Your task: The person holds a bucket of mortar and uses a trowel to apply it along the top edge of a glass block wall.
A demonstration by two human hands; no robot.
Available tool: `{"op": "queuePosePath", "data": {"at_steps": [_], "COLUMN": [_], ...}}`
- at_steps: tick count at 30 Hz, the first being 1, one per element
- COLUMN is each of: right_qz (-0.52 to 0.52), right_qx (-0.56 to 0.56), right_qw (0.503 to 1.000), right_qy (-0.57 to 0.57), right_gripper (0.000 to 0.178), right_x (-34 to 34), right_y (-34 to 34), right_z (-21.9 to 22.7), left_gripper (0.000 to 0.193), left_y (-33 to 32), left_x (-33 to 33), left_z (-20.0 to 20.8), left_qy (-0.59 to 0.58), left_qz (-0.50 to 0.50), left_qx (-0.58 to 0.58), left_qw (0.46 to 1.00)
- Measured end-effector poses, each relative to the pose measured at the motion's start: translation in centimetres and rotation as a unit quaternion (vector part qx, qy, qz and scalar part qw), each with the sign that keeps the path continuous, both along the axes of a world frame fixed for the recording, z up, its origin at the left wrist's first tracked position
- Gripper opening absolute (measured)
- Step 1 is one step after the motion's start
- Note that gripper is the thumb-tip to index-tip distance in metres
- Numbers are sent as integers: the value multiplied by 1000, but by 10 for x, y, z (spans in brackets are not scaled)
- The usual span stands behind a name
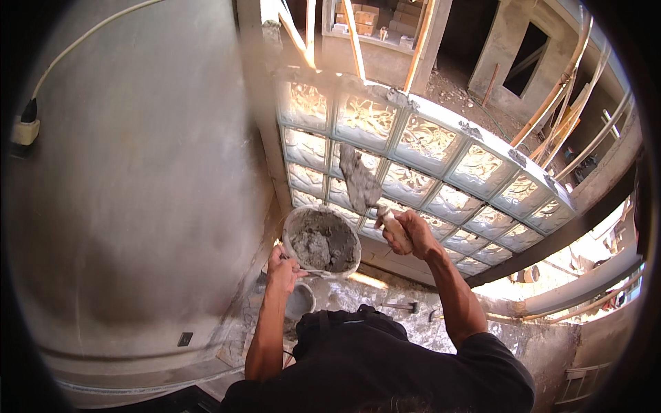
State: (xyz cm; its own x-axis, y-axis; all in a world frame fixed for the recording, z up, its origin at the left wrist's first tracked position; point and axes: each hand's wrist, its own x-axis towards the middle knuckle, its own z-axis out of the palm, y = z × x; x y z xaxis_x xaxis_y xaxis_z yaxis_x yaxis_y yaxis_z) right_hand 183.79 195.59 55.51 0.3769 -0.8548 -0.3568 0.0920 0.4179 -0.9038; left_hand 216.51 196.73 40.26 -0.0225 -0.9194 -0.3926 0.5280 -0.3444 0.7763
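My right hand [407, 234] is closed round the pale handle of a trowel [359, 180], its blade coated with grey mortar and raised in front of the glass blocks. With my left hand [281, 270] I grip the near rim of a bucket [356, 256], which tilts toward me. Wet grey mortar [317, 241] fills much of its inside. Ahead stands a wall of patterned glass blocks [425, 141], set in several rows with thin joints. Along its top edge lie small lumps of mortar [470, 129].
A smooth grey wall [144, 179] rises close on my left. On the floor below sit another bucket [301, 301] and a hammer [403, 306]. Wooden poles [554, 89] lean beyond the block wall, and a cable with a socket [26, 129] hangs at the far left.
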Motion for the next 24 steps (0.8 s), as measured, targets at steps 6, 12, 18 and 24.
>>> {"op": "queuePosePath", "data": {"at_steps": [6, 12, 18, 24], "right_qz": [-230, -359, -353, -337], "right_qx": [-323, -461, -417, -381], "right_qw": [899, 624, 599, 621], "right_qy": [187, 519, 585, 597], "right_gripper": [44, 56, 68, 71], "right_x": [37, 44, 59, 80], "right_y": [-53, -124, -139, -125], "right_z": [58, 41, 22, 18], "left_gripper": [31, 27, 30, 42], "left_y": [10, 25, 30, 30], "left_x": [5, 19, 33, 41], "left_z": [-14, -21, -33, -35], "left_qy": [-43, -38, -48, -57], "left_qz": [17, 35, 55, 49], "left_qx": [37, 48, 86, 76], "left_qw": [998, 997, 994, 994]}}
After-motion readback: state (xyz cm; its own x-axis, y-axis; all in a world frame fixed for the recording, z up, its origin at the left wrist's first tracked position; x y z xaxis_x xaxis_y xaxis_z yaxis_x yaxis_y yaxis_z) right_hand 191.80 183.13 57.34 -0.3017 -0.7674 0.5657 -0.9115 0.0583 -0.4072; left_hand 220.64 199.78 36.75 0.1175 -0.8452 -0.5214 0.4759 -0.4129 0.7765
